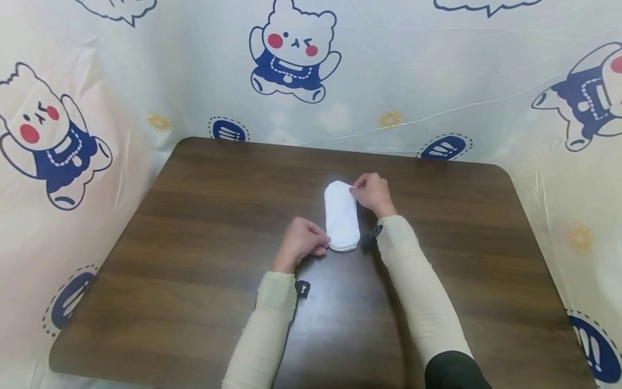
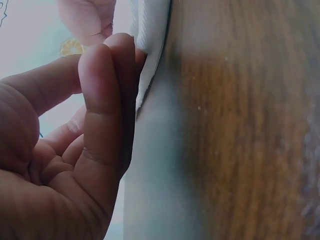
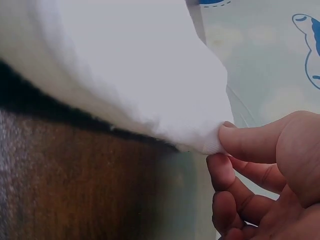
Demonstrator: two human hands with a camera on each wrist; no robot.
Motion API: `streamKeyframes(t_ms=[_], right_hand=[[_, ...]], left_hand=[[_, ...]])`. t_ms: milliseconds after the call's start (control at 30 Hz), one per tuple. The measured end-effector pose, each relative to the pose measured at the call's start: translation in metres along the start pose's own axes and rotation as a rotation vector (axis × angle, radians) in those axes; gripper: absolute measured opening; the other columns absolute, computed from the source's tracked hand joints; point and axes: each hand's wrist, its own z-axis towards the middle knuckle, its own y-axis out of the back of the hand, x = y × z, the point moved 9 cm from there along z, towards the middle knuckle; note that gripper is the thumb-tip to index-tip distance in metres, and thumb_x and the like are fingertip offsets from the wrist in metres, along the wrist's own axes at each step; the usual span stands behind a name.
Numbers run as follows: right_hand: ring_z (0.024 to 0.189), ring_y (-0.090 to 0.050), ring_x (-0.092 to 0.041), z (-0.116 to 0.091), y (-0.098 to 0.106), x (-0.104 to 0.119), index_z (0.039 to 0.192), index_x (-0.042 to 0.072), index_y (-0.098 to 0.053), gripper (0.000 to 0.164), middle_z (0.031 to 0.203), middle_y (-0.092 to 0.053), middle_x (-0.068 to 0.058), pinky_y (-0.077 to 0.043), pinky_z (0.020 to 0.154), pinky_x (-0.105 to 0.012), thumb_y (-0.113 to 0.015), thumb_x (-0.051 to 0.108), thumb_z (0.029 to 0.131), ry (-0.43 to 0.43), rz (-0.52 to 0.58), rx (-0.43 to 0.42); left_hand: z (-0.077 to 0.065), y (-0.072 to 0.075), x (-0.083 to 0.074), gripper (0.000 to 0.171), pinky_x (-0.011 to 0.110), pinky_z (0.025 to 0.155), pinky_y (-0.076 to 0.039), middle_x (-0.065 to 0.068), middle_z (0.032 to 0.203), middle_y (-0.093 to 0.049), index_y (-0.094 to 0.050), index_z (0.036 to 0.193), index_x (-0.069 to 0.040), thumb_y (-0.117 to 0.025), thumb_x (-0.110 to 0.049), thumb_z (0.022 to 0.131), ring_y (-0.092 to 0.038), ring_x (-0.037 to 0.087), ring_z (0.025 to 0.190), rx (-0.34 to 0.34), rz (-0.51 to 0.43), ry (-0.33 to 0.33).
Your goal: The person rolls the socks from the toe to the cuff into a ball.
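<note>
White fabric, soft and fine-textured, made up as a narrow oblong piece with rounded ends (image 1: 342, 216), lies on the dark brown wood-grain table (image 1: 204, 248), a little right of the middle, its long side running away from the wearer. Layered edges show at its near end, so it is probably folded or stacked; number of layers cannot be told.

Left hand (image 1: 302, 240): at the near left corner, thumb and fingertips brought together on the edge. Right hand (image 1: 373, 193): at the far right part of the piece; the right wrist view shows the thumb above and a fingertip below, pinching a corner. Hands well apart, the fabric between them.

Reasoning on the hold: gripping diagonally opposite corners likely lets each hand steady the piece against the other's pull, and pinching only the margins leaves the broad face uncovered. Placing it lengthwise probably suits the staggered reach, right arm further out than left. Whether the pinched corners are lifted off the wood: cannot tell.

Both forearms wear cream-coloured fabric sleeves (image 1: 264, 324). Behind stands a pale, cartoon-printed cloth backdrop (image 1: 389, 59).
</note>
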Motion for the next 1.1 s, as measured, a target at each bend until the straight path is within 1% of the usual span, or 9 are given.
streamKeyframes(t_ms=[400,500,567,733,800,867,967,1033,1100], right_hand=[[0.075,-0.054,-0.023,-0.004,0.001,-0.005,0.090,0.014,-0.061,0.015,0.084,-0.057,-0.005,-0.047,0.066,-0.036,-0.063,0.028,0.086,-0.002,-0.012,-0.008],[0.076,-0.054,-0.024,-0.004,0.003,-0.006,0.090,0.013,-0.061,0.016,0.084,-0.057,-0.005,-0.047,0.066,-0.036,-0.064,0.028,0.085,0.002,-0.019,-0.008],[0.076,-0.054,-0.024,-0.004,0.005,-0.005,0.091,0.012,-0.062,0.016,0.084,-0.058,-0.005,-0.047,0.066,-0.036,-0.064,0.027,0.085,0.011,-0.022,-0.009],[0.076,-0.054,-0.024,-0.006,0.016,0.001,0.092,0.011,-0.062,0.016,0.085,-0.058,-0.006,-0.046,0.065,-0.037,-0.065,0.025,0.084,0.044,-0.028,-0.017],[0.077,-0.054,-0.024,-0.009,0.022,0.004,0.094,0.011,-0.062,0.018,0.086,-0.058,-0.006,-0.046,0.065,-0.037,-0.065,0.026,0.084,0.066,-0.035,-0.018],[0.078,-0.054,-0.023,-0.012,0.030,0.009,0.096,0.012,-0.062,0.019,0.087,-0.058,-0.005,-0.047,0.066,-0.037,-0.065,0.027,0.085,0.094,-0.039,-0.014],[0.077,-0.053,-0.022,-0.019,0.041,0.017,0.099,0.013,-0.062,0.020,0.088,-0.058,-0.003,-0.048,0.067,-0.036,-0.065,0.027,0.085,0.162,-0.060,0.002],[0.077,-0.053,-0.021,-0.026,0.046,0.022,0.100,0.013,-0.062,0.020,0.087,-0.058,-0.002,-0.048,0.066,-0.035,-0.065,0.025,0.085,0.217,-0.091,0.029],[0.077,-0.053,-0.019,-0.034,0.048,0.028,0.101,0.012,-0.063,0.020,0.087,-0.059,-0.001,-0.047,0.067,-0.034,-0.066,0.023,0.084,0.291,-0.150,0.068]], left_hand=[[-0.002,-0.006,-0.002,0.007,0.034,0.058,-0.053,0.013,0.072,-0.065,-0.069,0.077,-0.006,-0.075,-0.007,0.073,-0.064,0.023,0.058,-0.005,0.043,0.005],[-0.001,-0.007,-0.003,0.006,0.033,0.057,-0.053,0.012,0.071,-0.065,-0.070,0.077,-0.006,-0.075,-0.007,0.074,-0.064,0.022,0.058,-0.007,0.058,-0.008],[-0.001,-0.006,-0.007,0.006,0.033,0.057,-0.053,0.011,0.070,-0.065,-0.070,0.076,-0.006,-0.075,-0.008,0.074,-0.064,0.021,0.057,-0.014,0.086,-0.032],[-0.003,0.002,-0.027,0.008,0.033,0.055,-0.051,0.006,0.066,-0.065,-0.070,0.075,-0.009,-0.076,-0.014,0.074,-0.063,0.020,0.058,-0.065,0.235,-0.141],[-0.006,0.007,-0.037,0.008,0.032,0.056,-0.050,0.003,0.067,-0.064,-0.069,0.076,-0.012,-0.076,-0.017,0.074,-0.062,0.019,0.061,-0.090,0.310,-0.183],[-0.009,0.011,-0.048,0.010,0.031,0.058,-0.049,0.000,0.070,-0.063,-0.069,0.079,-0.014,-0.075,-0.019,0.075,-0.060,0.018,0.065,-0.097,0.388,-0.232],[-0.013,0.012,-0.068,0.014,0.028,0.062,-0.049,-0.002,0.075,-0.063,-0.070,0.086,-0.011,-0.075,-0.019,0.076,-0.058,0.015,0.069,-0.073,0.508,-0.349],[-0.017,0.010,-0.081,0.018,0.027,0.064,-0.049,-0.002,0.077,-0.063,-0.070,0.091,-0.009,-0.075,-0.018,0.076,-0.058,0.013,0.070,-0.037,0.579,-0.446],[-0.020,0.006,-0.091,0.019,0.025,0.065,-0.049,-0.003,0.078,-0.064,-0.071,0.093,-0.007,-0.074,-0.016,0.076,-0.058,0.011,0.070,0.003,0.638,-0.536]])
